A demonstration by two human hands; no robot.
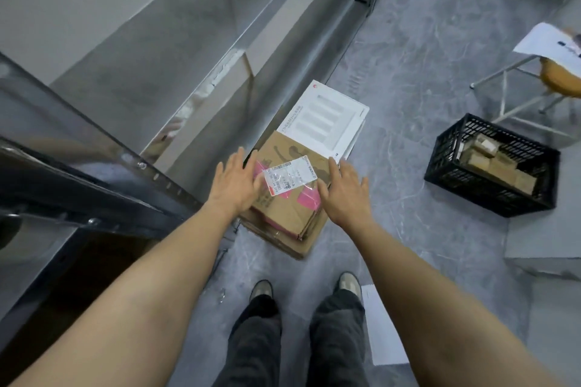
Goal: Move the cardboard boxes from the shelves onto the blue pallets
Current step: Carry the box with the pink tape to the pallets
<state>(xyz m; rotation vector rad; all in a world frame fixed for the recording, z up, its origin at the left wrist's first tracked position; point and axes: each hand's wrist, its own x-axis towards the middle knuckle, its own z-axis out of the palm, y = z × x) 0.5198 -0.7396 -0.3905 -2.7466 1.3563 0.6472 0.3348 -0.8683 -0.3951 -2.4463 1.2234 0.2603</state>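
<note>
- We note left hand (pixel 236 181) and right hand (pixel 344 190) spread, holding nothing, either side of the labelled cardboard box (pixel 284 214).
- Step, we judge: reach; next, clamp both sides and lift.

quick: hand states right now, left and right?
Left hand: open, at the left edge of the cardboard box, gripping nothing.
Right hand: open, at its right edge, gripping nothing.

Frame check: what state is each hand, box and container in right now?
left hand: open, fingers spread, at the left edge of the cardboard box
right hand: open, fingers spread, at its right edge
cardboard box: lying flat, label up
white box: lying flat beyond it
black crate: upright, holding small boxes
</note>
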